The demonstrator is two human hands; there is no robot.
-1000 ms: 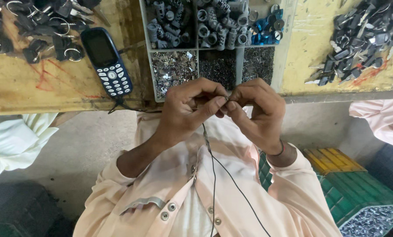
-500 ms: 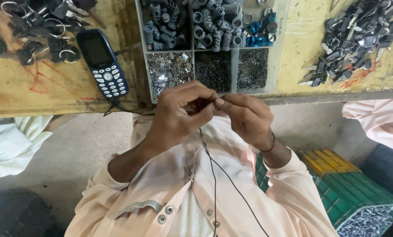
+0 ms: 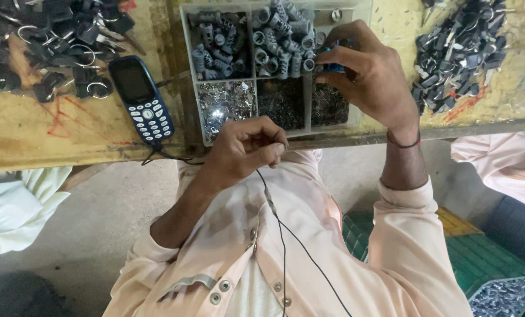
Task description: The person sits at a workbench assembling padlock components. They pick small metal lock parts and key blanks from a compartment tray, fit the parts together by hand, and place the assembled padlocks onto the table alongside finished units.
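The right hand reaches over the near edge of the table into the clear compartment tray, its fingers pinched tight on a small blue part at the tray's right-hand side, just beside the compartment of grey cylinders. The left hand hangs just off the table's near edge, fingers curled nearly closed around something tiny, too small to name, close by a thin black cable that runs down over the person's pale shirt. By the look of it, the piece in the left hand waits for the blue part, so the joining is not yet done and the picking-up is the step in hand. On the worn yellow table, a dark blue keypad phone lies left of the tray, a heap of black parts with metal rings sits at the far left corner, and another pile of dark keys lies towards the far right edge. Below, a grey concrete floor, a green crate, and pale sleeves of other people at both sides.
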